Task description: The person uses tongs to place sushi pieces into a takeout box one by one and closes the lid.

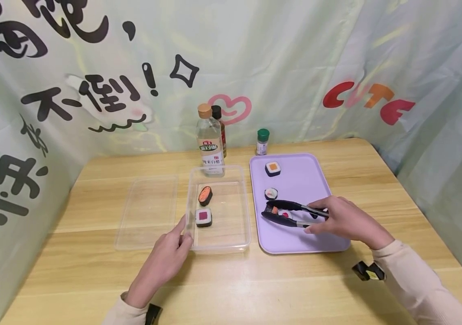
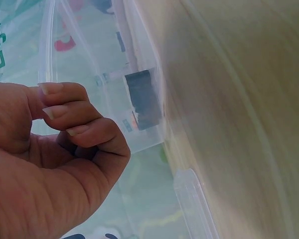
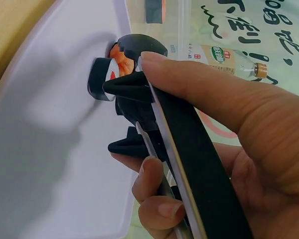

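Observation:
My right hand (image 1: 338, 217) holds black-and-silver tongs (image 1: 296, 205) over a lilac tray (image 1: 300, 241). Between the tong heads is an orange-topped sushi piece (image 3: 123, 62); whether they squeeze it is unclear. Right beside it lies a sushi roll (image 3: 102, 79) with a red centre. Two more rolls sit farther up the tray, one orange-centred (image 1: 273, 169) and one round (image 1: 271, 194). My left hand (image 1: 168, 255) grips the left wall of a clear plastic container (image 1: 231, 247), fingers curled in the left wrist view. Inside stand an orange-topped sushi (image 1: 205, 196) and a square roll (image 1: 204, 217) with a dark red centre.
A clear lid (image 1: 145, 212) lies left of the container. Behind the container stand a vinegar bottle (image 1: 210, 144) and a dark-capped bottle (image 1: 217, 113). A green-capped shaker (image 1: 262, 142) is behind the tray. A printed curtain (image 1: 288, 67) hangs along the wooden table's (image 1: 231, 289) back.

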Tool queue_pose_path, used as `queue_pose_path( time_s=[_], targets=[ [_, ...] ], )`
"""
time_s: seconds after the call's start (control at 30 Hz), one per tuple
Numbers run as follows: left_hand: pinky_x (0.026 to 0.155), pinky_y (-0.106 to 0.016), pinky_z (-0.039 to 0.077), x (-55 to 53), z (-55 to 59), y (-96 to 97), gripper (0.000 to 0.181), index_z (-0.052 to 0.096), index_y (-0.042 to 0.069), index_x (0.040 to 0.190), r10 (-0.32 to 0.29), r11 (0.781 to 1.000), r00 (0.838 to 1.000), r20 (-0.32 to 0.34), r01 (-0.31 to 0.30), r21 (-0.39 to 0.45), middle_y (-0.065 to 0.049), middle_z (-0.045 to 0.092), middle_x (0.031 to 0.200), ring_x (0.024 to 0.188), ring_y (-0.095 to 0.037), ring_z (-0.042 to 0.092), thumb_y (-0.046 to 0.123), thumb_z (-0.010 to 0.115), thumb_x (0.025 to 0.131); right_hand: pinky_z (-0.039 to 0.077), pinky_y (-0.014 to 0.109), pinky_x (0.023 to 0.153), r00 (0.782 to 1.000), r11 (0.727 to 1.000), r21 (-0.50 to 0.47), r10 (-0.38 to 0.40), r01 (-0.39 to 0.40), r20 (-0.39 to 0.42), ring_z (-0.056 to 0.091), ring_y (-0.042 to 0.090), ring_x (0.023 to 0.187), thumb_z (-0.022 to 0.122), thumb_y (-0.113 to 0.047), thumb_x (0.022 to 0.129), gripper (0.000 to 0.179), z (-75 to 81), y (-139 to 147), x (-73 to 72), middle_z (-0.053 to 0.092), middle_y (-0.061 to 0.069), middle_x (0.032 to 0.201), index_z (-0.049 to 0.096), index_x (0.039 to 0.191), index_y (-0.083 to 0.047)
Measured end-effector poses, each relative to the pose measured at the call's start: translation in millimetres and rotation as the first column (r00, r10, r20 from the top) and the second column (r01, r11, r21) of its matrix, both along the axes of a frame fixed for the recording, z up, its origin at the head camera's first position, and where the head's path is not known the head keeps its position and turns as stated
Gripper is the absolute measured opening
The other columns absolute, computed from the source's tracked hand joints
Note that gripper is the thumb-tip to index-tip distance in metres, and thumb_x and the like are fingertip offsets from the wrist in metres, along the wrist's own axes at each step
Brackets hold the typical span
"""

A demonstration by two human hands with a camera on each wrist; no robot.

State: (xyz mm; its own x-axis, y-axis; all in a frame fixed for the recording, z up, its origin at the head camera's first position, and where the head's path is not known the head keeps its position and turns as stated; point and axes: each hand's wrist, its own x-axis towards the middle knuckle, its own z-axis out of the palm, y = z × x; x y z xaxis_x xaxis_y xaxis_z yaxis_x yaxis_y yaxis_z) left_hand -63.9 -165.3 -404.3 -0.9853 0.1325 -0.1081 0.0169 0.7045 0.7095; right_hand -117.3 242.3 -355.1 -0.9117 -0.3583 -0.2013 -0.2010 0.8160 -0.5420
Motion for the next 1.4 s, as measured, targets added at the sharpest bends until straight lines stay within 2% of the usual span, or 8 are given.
queue_pose_path(
  time_s=[0.23,0.4,0.67,0.83,1.1,1.17,1.3,1.4],
  targets=[
    [0.045,-0.023,0.027,1.3,2.1,0.6,0.057,0.032,0.0,0.157,-0.002,1.0,1.0,-0.007,0.002,0.012,0.009,0.031,0.056,0.047,-0.004,0.026,0.012,0.045,0.103,0.032,0.027,0.05,1.0,1.0,-0.009,-0.007,0.007,0.005,0.038,0.013,0.057,0.088,-0.034,0.076,0.071,3.6,1.2,2.1,0.062,0.007,0.085,0.065,0.127,0.011],
    [0.045,-0.022,0.026,1.1,1.7,0.5,0.057,0.032,0.001,0.157,0.004,1.0,1.0,-0.001,-0.004,0.004,0.009,0.03,0.056,0.047,-0.005,0.026,0.013,0.045,0.103,0.034,0.027,0.05,0.999,1.0,-0.003,-0.004,0.004,-0.033,0.032,0.01,0.052,0.087,-0.034,0.077,0.07,11.3,4.1,2.9,0.038,-0.004,0.063,0.065,0.128,0.01],
    [0.045,-0.021,0.026,0.7,0.2,-0.5,0.057,0.031,0.001,0.158,0.009,1.0,1.0,0.005,-0.009,0.001,0.009,0.03,0.056,0.047,-0.006,0.026,0.014,0.044,0.103,0.034,0.027,0.051,0.993,1.0,0.014,0.024,-0.023,-0.115,0.032,0.01,0.051,0.088,-0.03,0.077,0.067,37.0,-0.9,1.3,0.04,-0.005,0.059,0.067,0.127,0.009],
    [0.045,-0.022,0.025,1.2,0.4,-0.5,0.057,0.033,-0.001,0.157,0.0,1.0,1.0,-0.012,0.0,0.005,0.01,0.029,0.055,0.047,-0.004,0.025,0.013,0.045,0.102,0.029,0.028,0.048,0.991,0.998,0.037,0.056,-0.052,-0.119,0.021,0.009,0.049,0.088,-0.034,0.077,0.07,56.9,-15.1,-2.2,0.028,-0.008,0.053,0.066,0.129,0.006],
    [0.045,-0.021,0.024,0.4,0.1,-1.7,0.057,0.031,-0.001,0.157,-0.003,1.0,1.0,0.0,0.003,0.015,0.009,0.029,0.055,0.046,-0.006,0.024,0.015,0.044,0.103,0.037,0.028,0.05,0.981,0.981,0.101,0.177,-0.168,-0.08,0.031,0.008,0.044,0.088,-0.031,0.078,0.067,81.7,-59.1,-12.4,0.036,-0.007,0.049,0.066,0.131,0.003],
    [0.045,-0.021,0.024,-0.1,-0.4,-2.1,0.058,0.03,0.0,0.157,-0.005,1.0,1.0,0.003,0.005,0.014,0.009,0.029,0.055,0.047,-0.006,0.024,0.015,0.043,0.103,0.04,0.029,0.053,0.972,0.97,0.128,0.219,-0.207,-0.083,0.032,0.007,0.044,0.089,-0.028,0.077,0.063,85.0,-72.2,-15.5,0.046,-0.007,0.052,0.068,0.128,0.002],
    [0.045,-0.022,0.025,-0.6,-1.8,-2.6,0.058,0.031,-0.001,0.157,-0.011,1.0,1.0,-0.013,0.011,0.004,0.01,0.029,0.056,0.047,-0.005,0.025,0.014,0.044,0.102,0.046,0.03,0.058,0.946,0.935,0.195,0.316,-0.297,-0.072,0.047,0.007,0.052,0.089,-0.023,0.077,0.048,87.2,-98.0,-20.5,0.069,-0.003,0.077,0.075,0.118,-0.004],
    [0.045,-0.023,0.027,-0.9,-2.0,-2.6,0.059,0.032,-0.002,0.157,-0.012,1.0,1.0,-0.023,0.012,-0.004,0.01,0.029,0.057,0.048,-0.005,0.026,0.013,0.045,0.101,0.046,0.03,0.055,0.924,0.901,0.246,0.379,-0.356,-0.052,0.053,0.009,0.057,0.089,-0.019,0.076,0.03,86.8,-116.4,-22.7,0.066,-0.005,0.076,0.078,0.102,-0.011]
  ],
)
